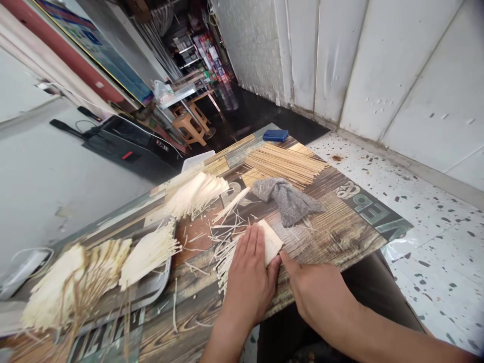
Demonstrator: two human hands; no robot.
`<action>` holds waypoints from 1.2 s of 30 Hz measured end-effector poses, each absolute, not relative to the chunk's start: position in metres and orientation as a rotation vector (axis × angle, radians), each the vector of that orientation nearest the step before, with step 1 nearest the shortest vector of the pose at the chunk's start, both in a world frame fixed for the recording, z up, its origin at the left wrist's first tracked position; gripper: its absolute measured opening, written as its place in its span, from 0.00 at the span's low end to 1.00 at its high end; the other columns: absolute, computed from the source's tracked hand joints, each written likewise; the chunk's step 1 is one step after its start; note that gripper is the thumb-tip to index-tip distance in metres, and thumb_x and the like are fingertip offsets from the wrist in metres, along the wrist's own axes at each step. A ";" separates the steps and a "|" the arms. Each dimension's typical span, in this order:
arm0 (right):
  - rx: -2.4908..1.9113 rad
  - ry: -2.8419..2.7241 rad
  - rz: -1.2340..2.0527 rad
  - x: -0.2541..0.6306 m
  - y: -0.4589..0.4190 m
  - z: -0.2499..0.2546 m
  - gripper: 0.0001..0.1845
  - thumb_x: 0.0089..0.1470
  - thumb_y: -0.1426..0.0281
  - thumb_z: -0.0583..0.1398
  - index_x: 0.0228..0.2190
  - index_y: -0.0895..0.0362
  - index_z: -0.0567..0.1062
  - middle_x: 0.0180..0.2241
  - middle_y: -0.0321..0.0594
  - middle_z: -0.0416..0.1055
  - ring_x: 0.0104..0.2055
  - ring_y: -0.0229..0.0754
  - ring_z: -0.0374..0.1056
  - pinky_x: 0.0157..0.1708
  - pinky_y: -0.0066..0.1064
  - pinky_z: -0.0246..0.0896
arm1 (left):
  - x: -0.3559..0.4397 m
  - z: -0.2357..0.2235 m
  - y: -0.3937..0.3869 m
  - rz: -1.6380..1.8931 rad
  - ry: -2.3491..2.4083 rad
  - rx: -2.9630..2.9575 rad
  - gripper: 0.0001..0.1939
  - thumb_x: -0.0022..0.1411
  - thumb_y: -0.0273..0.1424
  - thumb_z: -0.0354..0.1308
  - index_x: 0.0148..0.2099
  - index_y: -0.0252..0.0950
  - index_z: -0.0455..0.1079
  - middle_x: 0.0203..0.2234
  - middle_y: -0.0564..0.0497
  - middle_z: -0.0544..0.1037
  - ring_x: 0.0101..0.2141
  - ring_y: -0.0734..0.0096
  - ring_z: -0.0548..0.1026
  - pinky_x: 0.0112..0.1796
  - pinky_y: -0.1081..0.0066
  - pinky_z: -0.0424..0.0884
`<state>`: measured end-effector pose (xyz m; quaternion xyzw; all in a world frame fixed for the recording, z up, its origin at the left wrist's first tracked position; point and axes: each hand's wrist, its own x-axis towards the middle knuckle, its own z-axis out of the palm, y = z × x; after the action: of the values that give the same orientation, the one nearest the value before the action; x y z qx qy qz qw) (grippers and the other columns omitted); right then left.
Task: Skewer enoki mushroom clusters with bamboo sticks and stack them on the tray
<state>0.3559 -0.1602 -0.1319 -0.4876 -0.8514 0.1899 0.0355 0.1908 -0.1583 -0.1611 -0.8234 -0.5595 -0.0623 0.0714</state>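
My left hand (247,269) lies flat, fingers together, on a flattened bunch of enoki mushrooms (271,241) near the table's front edge. The pale base of the bunch shows past its fingertips, and the thin stems fan out to the left. At the base's near corner, my right hand (325,292) is closed with its index finger pointing toward the bunch. What it grips is hidden, and I cannot make it out. Loose enoki strands (230,224) are scattered beyond my left hand. A crumpled grey cloth (289,201) lies just past the bunch.
Bamboo skewers (285,164) lie in a pile near a blue box (276,135) at the far end. Stacked enoki pieces (196,194) sit on the wooden table (351,227). Skewered enoki (147,254) rest on a tray (166,277) at left. A white wall (340,60) stands beyond.
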 end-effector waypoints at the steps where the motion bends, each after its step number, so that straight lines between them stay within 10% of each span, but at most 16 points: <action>1: -1.486 -2.548 0.648 0.359 -0.160 -0.130 0.24 0.52 0.81 0.54 0.52 0.65 0.70 0.27 0.43 0.77 0.26 0.43 0.74 0.23 0.30 0.60 | 0.191 -0.159 -0.160 -0.212 -1.681 -2.477 0.32 0.69 0.39 0.42 0.66 0.20 0.48 0.63 0.31 0.58 0.64 0.51 0.54 0.60 0.51 0.60; 8: -1.044 -2.212 0.143 0.376 -0.164 -0.096 0.17 0.58 0.79 0.48 0.43 0.67 0.73 0.19 0.35 0.70 0.18 0.36 0.66 0.18 0.30 0.53 | 0.201 -0.114 -0.172 -0.597 -1.749 -2.422 0.40 0.68 0.38 0.48 0.70 0.26 0.30 0.67 0.34 0.43 0.66 0.54 0.44 0.60 0.51 0.57; 14: -0.833 -2.391 -0.494 0.373 -0.166 -0.103 0.21 0.52 0.83 0.49 0.46 0.71 0.72 0.21 0.40 0.68 0.19 0.40 0.62 0.19 0.34 0.50 | 0.194 -0.120 -0.201 -0.787 -1.814 -2.185 0.37 0.67 0.31 0.50 0.70 0.26 0.36 0.67 0.34 0.47 0.66 0.55 0.47 0.60 0.53 0.57; 36: -0.884 -2.974 -0.030 0.377 -0.180 -0.139 0.28 0.48 0.79 0.57 0.53 0.66 0.70 0.25 0.42 0.75 0.20 0.41 0.68 0.17 0.34 0.43 | 0.178 -0.161 -0.240 -0.320 -1.699 -2.440 0.28 0.68 0.33 0.48 0.66 0.28 0.53 0.65 0.42 0.57 0.65 0.60 0.52 0.62 0.56 0.51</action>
<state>0.3769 -0.1805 -0.1388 -0.2849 -0.9583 -0.0096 0.0194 0.1777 -0.2401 -0.1612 -0.8136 -0.5666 -0.1065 0.0753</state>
